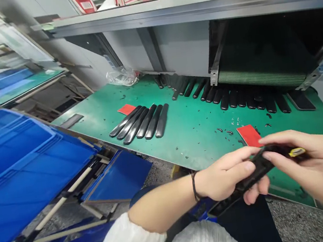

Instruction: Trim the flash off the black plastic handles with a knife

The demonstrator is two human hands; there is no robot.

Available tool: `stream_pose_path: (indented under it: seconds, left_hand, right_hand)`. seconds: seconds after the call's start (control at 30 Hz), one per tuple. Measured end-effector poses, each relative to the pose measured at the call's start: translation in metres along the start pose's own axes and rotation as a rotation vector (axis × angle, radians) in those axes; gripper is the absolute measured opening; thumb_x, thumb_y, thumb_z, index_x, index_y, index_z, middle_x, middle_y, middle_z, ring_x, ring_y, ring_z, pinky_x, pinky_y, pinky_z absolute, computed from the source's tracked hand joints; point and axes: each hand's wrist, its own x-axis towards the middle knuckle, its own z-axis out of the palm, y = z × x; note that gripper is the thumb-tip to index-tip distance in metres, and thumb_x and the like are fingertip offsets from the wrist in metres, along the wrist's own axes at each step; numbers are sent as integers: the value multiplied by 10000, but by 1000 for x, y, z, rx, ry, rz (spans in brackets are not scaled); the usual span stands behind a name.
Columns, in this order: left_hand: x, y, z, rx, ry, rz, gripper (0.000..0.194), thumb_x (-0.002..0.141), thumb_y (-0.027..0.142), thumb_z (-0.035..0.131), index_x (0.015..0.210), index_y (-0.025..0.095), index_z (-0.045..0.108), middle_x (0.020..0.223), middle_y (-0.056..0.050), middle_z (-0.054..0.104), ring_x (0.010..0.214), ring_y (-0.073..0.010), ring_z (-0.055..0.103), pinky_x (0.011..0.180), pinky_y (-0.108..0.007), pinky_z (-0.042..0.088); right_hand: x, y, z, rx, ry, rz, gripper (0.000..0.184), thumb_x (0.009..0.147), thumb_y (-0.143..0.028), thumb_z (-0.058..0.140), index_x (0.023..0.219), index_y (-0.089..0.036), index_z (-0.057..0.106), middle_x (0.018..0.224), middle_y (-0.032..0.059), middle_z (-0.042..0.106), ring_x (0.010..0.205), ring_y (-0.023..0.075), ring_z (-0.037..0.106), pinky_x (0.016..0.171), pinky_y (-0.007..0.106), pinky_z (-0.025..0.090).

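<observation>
The left hand (225, 176) closes around a black plastic strip (257, 168) from below, while the right hand (312, 160) pinches its far end beside a yellow tag (297, 152), both above the edge of the green worktop (198, 132). A red card (249, 135) lies just beyond, with rows of similar black strips (139, 123) farther off and a blue plastic crate (15, 164) to the left.

The left hand (225, 176) and right hand (312, 160) hold a long black plastic strip (257, 168) with a yellow label (297, 152) near one end, above a green desk (198, 132). A red card (249, 135) lies just beyond; rows of similar black strips (141, 123) lie farther off.
</observation>
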Motion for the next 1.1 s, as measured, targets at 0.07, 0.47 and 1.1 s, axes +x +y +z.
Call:
stream_pose_path:
  seconds: [0.07,0.47,1.1]
  left_hand:
    - [-17,-27,7,-230,224,28,618,965,688,503,1321,186,570,807,-43,641,486,-120,526,467,-256,449]
    - [-69,-63,32,-46,858,59,438,1020,572,506,957,184,698,805,-43,613,708,-162,512,696,-305,458]
    - [-76,-35,-33,-803,1307,343,307,1047,343,339,1083,167,588,743,-18,569,499,-115,500,465,-215,411]
  right_hand:
    - [-16,-13,20,62,-16,-40,337,902,-439,742,1208,-299,713,873,19,735,585,127,609,490,270,501]
    - [-93,-45,106,344,-257,-276,145,971,-104,546,999,-216,635,840,26,638,735,147,594,652,281,482]
    - [-105,-32,104,394,-325,-463,339,940,-296,713,1262,-215,646,976,68,713,809,177,659,654,316,511]
